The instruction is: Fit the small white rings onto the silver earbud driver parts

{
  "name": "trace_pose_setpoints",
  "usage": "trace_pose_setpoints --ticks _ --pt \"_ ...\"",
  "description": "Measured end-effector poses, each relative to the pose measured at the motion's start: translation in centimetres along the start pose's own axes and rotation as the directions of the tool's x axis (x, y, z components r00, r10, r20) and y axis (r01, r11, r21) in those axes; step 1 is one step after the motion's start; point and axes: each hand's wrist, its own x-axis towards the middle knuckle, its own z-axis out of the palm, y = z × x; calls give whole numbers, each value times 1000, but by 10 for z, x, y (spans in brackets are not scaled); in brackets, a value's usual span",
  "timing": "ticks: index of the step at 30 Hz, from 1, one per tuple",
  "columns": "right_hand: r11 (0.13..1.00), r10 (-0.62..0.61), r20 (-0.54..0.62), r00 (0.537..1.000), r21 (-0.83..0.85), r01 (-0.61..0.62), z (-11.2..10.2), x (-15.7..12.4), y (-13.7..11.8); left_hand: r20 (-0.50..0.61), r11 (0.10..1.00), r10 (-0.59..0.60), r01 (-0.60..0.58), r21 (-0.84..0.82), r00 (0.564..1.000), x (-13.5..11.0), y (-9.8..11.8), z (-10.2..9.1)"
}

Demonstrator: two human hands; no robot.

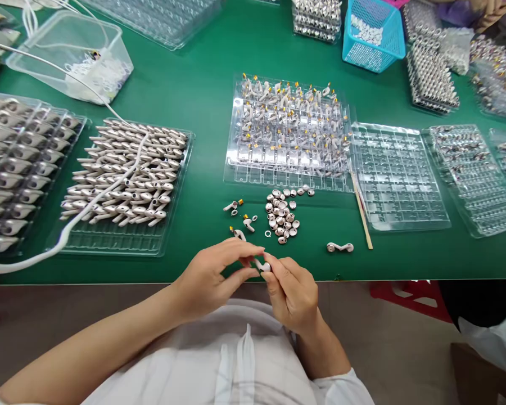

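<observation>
A small white earbud (265,266) is held just off the table's front edge, between both hands. My right hand (293,289) pinches its rounded head between thumb and forefinger. From the other side, my left hand (206,275) closes curved fingers and thumb around the stem end, which they partly hide. Just beyond my fingers lie loose earbud stems with gold-coloured tips (248,223) and a few small white rings (268,233). Right of these is a pile of small round silvery-white earbud caps (280,216). Another white earbud piece (339,247) lies farther right.
Clear trays of earbud parts (289,126) and stacked earbud shells (126,174) cover the green table (206,169). A white cable (105,194) crosses the left tray. A thin wooden stick (361,211), clear bin (67,62) and blue basket (373,48) lie farther out.
</observation>
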Motion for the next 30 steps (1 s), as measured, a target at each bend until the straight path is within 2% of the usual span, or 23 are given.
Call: trace_pose_setpoints --ticks 2,5,8,10,11,20,24,30 --pt "1000 -12 -5 1000 22 12 -1 -1 1 83 955 -156 172 -242 984 -1 -1 -1" --pt "997 -44 -2 999 57 45 1 -2 3 245 726 -295 383 -571 924 1 -3 1" --pt "994 -66 -15 998 81 67 2 -1 4 388 468 -439 575 -671 810 6 -2 4" --pt "994 -72 -25 997 80 74 1 -1 3 455 358 -490 648 -672 744 8 -2 4" --pt "994 -74 -25 997 74 75 1 0 3 477 328 -496 665 -671 726 8 -3 4" --pt "994 -107 -17 994 24 108 0 -3 3 559 265 -469 713 -649 683 9 -5 5" --pt "990 -138 13 990 13 138 2 -3 3 588 275 -458 735 -620 667 9 -4 3" --pt "990 -140 35 990 2 140 2 -3 2 586 304 -452 734 -607 672 6 -3 2"
